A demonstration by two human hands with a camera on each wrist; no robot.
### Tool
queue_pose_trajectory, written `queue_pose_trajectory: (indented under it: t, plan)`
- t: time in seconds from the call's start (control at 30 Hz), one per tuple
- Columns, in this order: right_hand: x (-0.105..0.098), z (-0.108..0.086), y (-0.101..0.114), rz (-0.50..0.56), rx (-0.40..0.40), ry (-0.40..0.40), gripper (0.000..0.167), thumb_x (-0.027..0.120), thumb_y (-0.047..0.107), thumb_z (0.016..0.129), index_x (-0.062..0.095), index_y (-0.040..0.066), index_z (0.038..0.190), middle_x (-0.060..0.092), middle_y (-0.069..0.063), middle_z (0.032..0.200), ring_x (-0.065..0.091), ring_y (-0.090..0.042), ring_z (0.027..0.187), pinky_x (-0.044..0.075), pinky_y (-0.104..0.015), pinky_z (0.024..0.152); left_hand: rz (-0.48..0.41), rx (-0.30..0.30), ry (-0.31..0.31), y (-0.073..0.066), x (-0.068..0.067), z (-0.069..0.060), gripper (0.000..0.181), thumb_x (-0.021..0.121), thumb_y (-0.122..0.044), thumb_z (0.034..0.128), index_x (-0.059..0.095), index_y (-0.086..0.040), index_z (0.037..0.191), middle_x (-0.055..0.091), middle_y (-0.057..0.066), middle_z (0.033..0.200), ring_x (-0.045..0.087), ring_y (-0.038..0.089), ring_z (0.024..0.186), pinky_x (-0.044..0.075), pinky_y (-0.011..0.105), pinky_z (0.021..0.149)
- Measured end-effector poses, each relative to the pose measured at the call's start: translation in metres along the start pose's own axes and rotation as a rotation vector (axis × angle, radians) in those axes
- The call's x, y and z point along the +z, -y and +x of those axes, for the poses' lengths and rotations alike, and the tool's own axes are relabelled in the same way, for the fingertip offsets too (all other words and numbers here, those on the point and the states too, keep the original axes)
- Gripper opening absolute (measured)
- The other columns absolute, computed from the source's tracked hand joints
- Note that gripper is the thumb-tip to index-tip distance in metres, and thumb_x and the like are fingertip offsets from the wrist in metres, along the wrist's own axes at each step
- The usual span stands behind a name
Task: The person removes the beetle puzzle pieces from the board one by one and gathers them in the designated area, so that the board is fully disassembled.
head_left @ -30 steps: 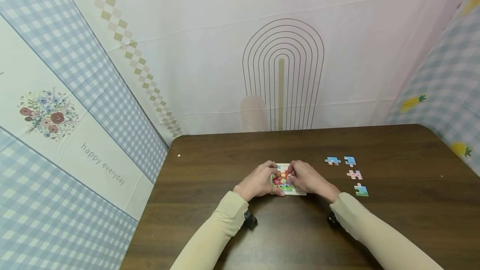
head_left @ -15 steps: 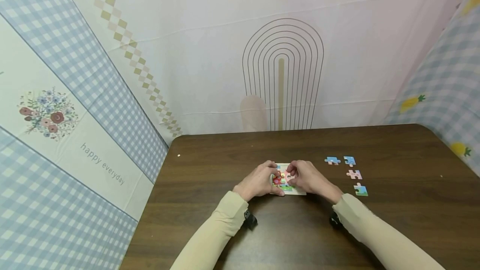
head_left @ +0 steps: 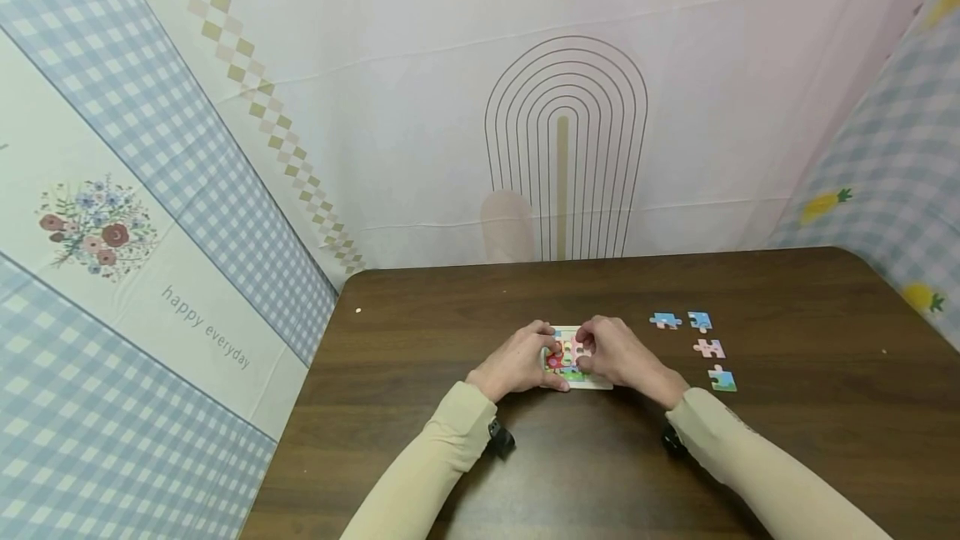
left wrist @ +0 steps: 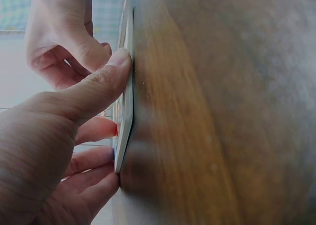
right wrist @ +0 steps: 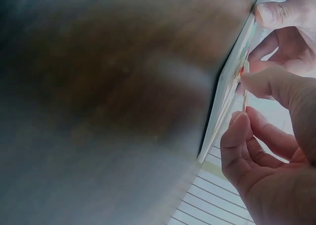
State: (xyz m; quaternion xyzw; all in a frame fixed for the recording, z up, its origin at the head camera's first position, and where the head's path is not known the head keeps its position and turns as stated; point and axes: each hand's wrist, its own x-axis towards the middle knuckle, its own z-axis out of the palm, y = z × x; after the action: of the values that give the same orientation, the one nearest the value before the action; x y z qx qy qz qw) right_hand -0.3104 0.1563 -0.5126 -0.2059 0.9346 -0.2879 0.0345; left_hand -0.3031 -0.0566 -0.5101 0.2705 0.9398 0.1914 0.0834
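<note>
On the dark wood-grain table [head_left: 420,307], the left hand [head_left: 513,361] grips the left end of a jigsaw tray, its thumb on the near edge and its fingers bent onto the far left part. The right hand [head_left: 621,357] is over the tray's right half, pinching a piece between thumb and fingertips. That white-rimmed jigsaw tray [head_left: 596,386] lies flat between both hands, partly filled with a red, green and blue picture. The pinched one is a pink jigsaw piece [head_left: 580,351], so the step in hand seems to be fitting it; the next move likely calls for lining up its knobs and pressing it down. Off to the right wait four loose pieces [head_left: 709,349] (two blue, one pink, one blue and green).

Fingers cover much of the printed picture. The right wrist view shows the held piece only edge-on, so whether it touches the tray is unclear.
</note>
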Motion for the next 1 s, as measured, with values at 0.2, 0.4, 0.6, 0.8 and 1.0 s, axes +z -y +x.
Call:
queue_pose_trajectory:
  t: [0.2, 0.4, 0.6, 0.8, 1.0]
  plan:
    - [-0.002, -0.002, -0.004, 0.006, -0.009, -0.02, 0.024, 0.086, 0.008, 0.087, 0.077, -0.002, 0.107, 0.071, -0.009, 0.094, 0.06, -0.015, 0.081, 0.052, -0.028, 0.072, 0.002, 0.001, 0.0, 0.001, 0.001, 0.001, 0.056, 0.094, -0.047, 0.0853, 0.079, -0.013, 0.127, 0.062, 0.007, 0.152, 0.063, 0.021, 0.138, 0.053, 0.031, 0.116]
    - [-0.006, -0.006, -0.01, 0.026, 0.003, -0.02, 0.022, 0.086, 0.009, 0.09, 0.077, -0.002, 0.107, 0.07, -0.009, 0.093, 0.06, -0.015, 0.081, 0.05, -0.026, 0.071, -0.007, 0.003, -0.007, 0.001, 0.001, 0.001, 0.054, 0.095, -0.046, 0.0849, 0.079, -0.013, 0.125, 0.062, 0.007, 0.152, 0.063, 0.021, 0.139, 0.053, 0.031, 0.117]
    - [-0.013, -0.013, -0.017, 0.047, 0.034, -0.001, 0.023, 0.084, 0.007, 0.092, 0.077, -0.002, 0.111, 0.07, -0.01, 0.096, 0.06, -0.016, 0.082, 0.05, -0.026, 0.071, 0.0, -0.006, 0.0, 0.001, 0.002, 0.001, 0.054, 0.094, -0.047, 0.0852, 0.079, -0.013, 0.124, 0.062, 0.006, 0.153, 0.062, 0.021, 0.14, 0.053, 0.032, 0.117]
    - [-0.021, -0.023, -0.029, 0.057, 0.03, -0.018, 0.021, 0.083, 0.008, 0.093, 0.078, -0.003, 0.111, 0.07, -0.01, 0.095, 0.059, -0.016, 0.081, 0.048, -0.024, 0.069, -0.003, -0.019, 0.004, 0.001, 0.002, 0.001, 0.055, 0.094, -0.046, 0.0851, 0.077, -0.013, 0.126, 0.061, 0.006, 0.154, 0.062, 0.022, 0.14, 0.052, 0.033, 0.118]
    - [-0.028, -0.033, -0.039, 0.05, 0.052, -0.036, 0.019, 0.082, 0.006, 0.094, 0.078, -0.002, 0.11, 0.071, -0.01, 0.096, 0.06, -0.016, 0.083, 0.048, -0.023, 0.069, 0.006, -0.002, -0.021, 0.002, 0.004, 0.002, 0.067, 0.096, -0.046, 0.0826, 0.069, -0.012, 0.134, 0.062, 0.007, 0.151, 0.065, 0.021, 0.134, 0.053, 0.032, 0.116]
